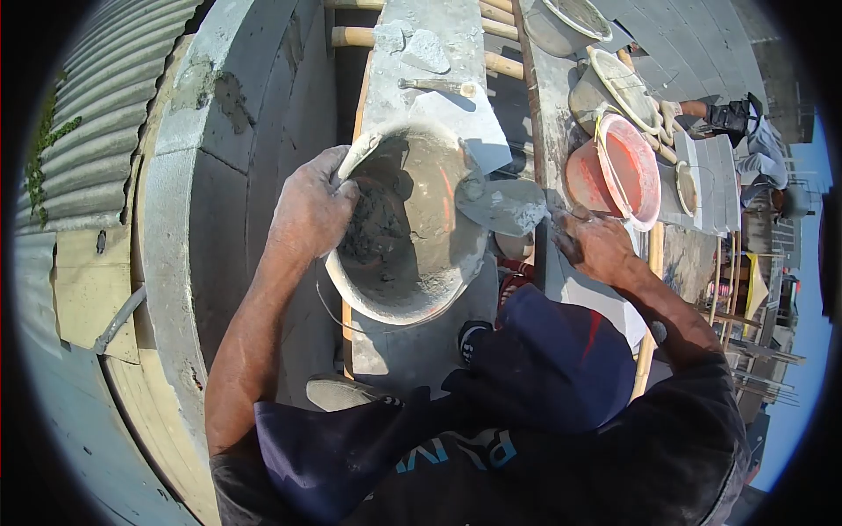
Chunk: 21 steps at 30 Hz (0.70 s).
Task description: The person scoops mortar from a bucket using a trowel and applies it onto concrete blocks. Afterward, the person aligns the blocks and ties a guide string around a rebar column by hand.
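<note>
A round bucket (399, 311) with a pale, crusted rim is tilted so that its inside shows, with wet grey mortar (412, 210) on its bottom and wall. My left hand (314, 206) grips the rim at its upper left, fingers wrapped over the edge. On the right side, my right hand (589, 245) is closed on the handle end of a trowel. The trowel's mortar-smeared blade (500, 206) points left and overlaps the bucket's right rim. A thin wire handle hangs round the bucket's lower side.
A pink bucket (645, 171) and grey buckets (583, 101) stand at the upper right. A hammer-like tool (438, 86) lies on the plank (395, 61) above. A block wall (171, 228) runs along the left, beside corrugated roofing (114, 123). Another person (763, 145) is at the far right.
</note>
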Motion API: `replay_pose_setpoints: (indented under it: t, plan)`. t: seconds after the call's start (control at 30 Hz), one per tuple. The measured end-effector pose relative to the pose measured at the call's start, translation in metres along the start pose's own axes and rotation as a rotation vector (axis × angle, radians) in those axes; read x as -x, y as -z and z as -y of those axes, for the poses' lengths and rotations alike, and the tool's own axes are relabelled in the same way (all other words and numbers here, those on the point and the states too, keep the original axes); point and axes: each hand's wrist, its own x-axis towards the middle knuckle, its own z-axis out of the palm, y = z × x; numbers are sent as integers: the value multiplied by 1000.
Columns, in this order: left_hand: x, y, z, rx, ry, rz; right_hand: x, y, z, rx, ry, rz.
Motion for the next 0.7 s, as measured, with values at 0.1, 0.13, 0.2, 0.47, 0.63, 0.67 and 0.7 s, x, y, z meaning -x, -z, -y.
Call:
replay_pose_setpoints:
  t: [0.1,0.13,0.2,0.47,0.63,0.67,0.7]
  plan:
    - [11,0,14,59,22,1,-21,4,8,117,3,-198]
    - [14,1,17,79,32,-4,-26,7,10,101,5,-255]
    - [24,4,24,180,53,1,-33,13,15,67,10,-372]
    - [52,-2,62,617,162,132,-55,97,19,45,194,-446]
    - [59,-43,81,718,217,185,-102,129,42,78,354,-551]
    - [59,-50,86,594,231,177,-111,134,52,113,379,-577]
    - [58,-52,88,580,261,191,-113,154,66,116,365,-415]
